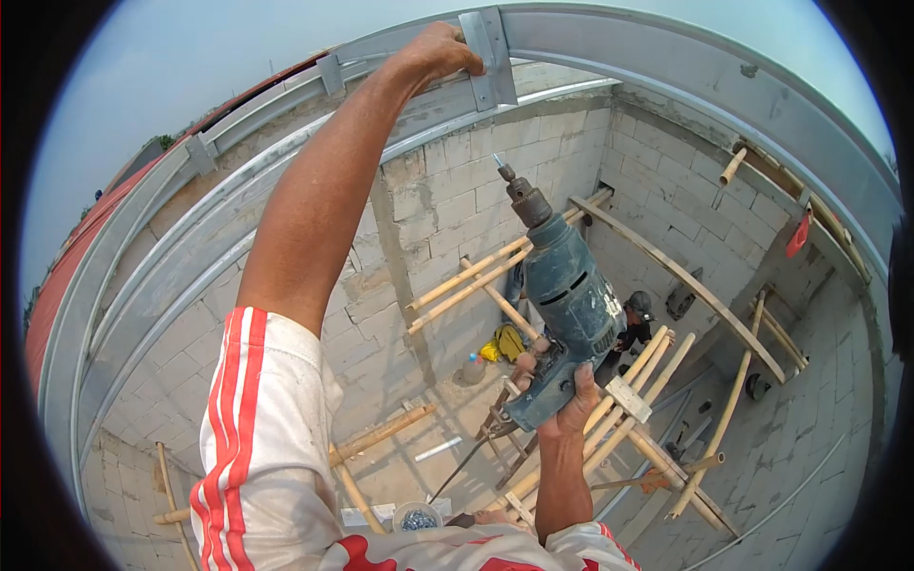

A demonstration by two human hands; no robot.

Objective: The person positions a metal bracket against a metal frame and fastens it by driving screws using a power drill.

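Note:
My left hand [440, 52] reaches up, its fingers closed on the edge of a metal bracket [492, 62]. That upright bracket sits against a long grey steel channel [628, 48] that curves across the top of the view. My right hand [574, 404] is wrapped around the handle of a blue-grey power drill [569, 276]. The drill points up and slightly left. A bit with a shiny tip [499, 162] sticks out of its chuck [528, 202], apart from the bracket and below it.
Bamboo poles [476, 271] and a wooden plank [685, 276] cross the space below. A small tub of screws [417, 517] stands near my body. A person in a dark cap [640, 306] is far below. Block walls [562, 143] surround the room; a red roof [90, 243] lies left.

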